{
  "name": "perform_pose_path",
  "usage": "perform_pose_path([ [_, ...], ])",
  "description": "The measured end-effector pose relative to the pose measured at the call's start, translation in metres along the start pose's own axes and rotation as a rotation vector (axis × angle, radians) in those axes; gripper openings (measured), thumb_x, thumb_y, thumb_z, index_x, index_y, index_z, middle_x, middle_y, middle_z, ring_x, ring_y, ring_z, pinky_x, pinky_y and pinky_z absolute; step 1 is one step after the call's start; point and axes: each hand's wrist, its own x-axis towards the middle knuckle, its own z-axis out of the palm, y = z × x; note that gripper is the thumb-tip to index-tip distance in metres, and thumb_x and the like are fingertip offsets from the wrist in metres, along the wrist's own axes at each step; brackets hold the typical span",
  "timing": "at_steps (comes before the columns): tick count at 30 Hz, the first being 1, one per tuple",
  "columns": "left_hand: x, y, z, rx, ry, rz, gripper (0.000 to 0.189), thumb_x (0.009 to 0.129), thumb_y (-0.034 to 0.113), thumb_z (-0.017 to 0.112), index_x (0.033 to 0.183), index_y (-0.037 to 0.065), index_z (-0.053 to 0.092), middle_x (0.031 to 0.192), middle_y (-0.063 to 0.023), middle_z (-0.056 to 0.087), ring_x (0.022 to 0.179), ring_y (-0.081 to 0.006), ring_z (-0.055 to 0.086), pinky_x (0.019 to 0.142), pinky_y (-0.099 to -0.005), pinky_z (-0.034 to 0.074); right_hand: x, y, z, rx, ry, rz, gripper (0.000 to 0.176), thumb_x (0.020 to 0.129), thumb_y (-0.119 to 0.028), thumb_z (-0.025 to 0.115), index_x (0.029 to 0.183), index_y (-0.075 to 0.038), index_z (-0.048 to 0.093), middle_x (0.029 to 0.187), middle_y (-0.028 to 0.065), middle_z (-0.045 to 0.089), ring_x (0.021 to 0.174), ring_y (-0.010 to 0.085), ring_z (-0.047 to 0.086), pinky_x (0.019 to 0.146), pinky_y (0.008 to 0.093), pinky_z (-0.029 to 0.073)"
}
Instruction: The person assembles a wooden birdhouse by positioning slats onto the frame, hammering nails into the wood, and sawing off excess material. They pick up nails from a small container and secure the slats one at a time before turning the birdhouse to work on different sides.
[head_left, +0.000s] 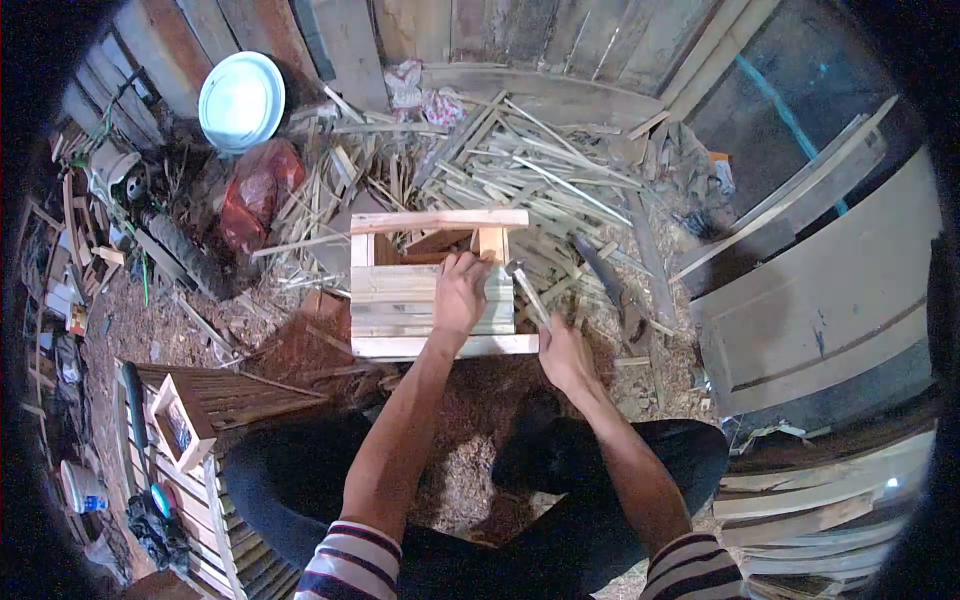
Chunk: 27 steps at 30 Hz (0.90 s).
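Note:
A small slatted wooden crate (430, 318) lies in front of my knees, its pale boards running crosswise. A gap near its far end shows the inside, bounded by a far end board (440, 222). My left hand (462, 292) rests on the slats with its fingers curled together at the edge of the gap, near the right corner. Whatever sits between those fingertips is too small to make out. My right hand (566, 352) grips a hammer (530, 292) by its handle. The hammer's head is beside the crate's right upright, close to my left fingertips.
Loose wood strips (540, 170) pile up beyond the crate. A white basin (241, 102) leans at the back left, above a red bag (262, 195). On my left, a slatted bench (225, 395) holds a small wooden box (180, 425). Boards (820, 300) lie to the right.

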Motion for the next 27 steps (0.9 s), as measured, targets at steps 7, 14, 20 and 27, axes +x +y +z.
perform_pose_path([
  [7,-0.004,-0.003,-0.001,0.02,0.005,0.035,0.022,0.075,0.004,0.058,0.096,0.006,0.066,0.089,-0.0088,0.054,0.087,-0.0281,0.049,0.082,-0.0401,0.041,-0.007,-0.009,-0.001,0.21,0.141,-0.011,0.029,0.092,-0.024,0.048,0.109,-0.001,0.045,0.064,0.0264,0.059,0.062,0.0449,0.06,0.057,0.0545,0.047],
  [14,0.0,-0.001,-0.002,-0.007,0.032,0.039,0.024,0.075,0.003,0.058,0.098,0.004,0.065,0.086,-0.0097,0.055,0.083,-0.0289,0.05,0.079,-0.0391,0.042,0.0,-0.008,-0.006,0.06,-0.053,0.079,0.03,0.092,-0.027,0.046,0.109,-0.003,0.046,0.064,0.025,0.06,0.063,0.0444,0.06,0.058,0.0543,0.048],
  [20,0.001,-0.01,-0.001,-0.114,0.059,0.097,0.026,0.072,-0.002,0.058,0.096,0.003,0.066,0.088,-0.0101,0.056,0.082,-0.0305,0.05,0.079,-0.0407,0.042,0.005,-0.001,-0.008,-0.009,-0.119,0.08,0.028,0.094,-0.027,0.044,0.107,-0.003,0.046,0.061,0.0244,0.058,0.059,0.0452,0.059,0.053,0.0543,0.046],
  [27,0.002,-0.002,-0.003,-0.092,0.062,0.065,0.025,0.072,-0.002,0.057,0.095,0.004,0.067,0.085,-0.0102,0.056,0.084,-0.0301,0.05,0.079,-0.0399,0.042,-0.001,0.001,-0.004,-0.016,-0.056,0.048,0.023,0.093,-0.025,0.046,0.102,-0.004,0.048,0.059,0.0248,0.057,0.058,0.045,0.059,0.051,0.0544,0.045],
])
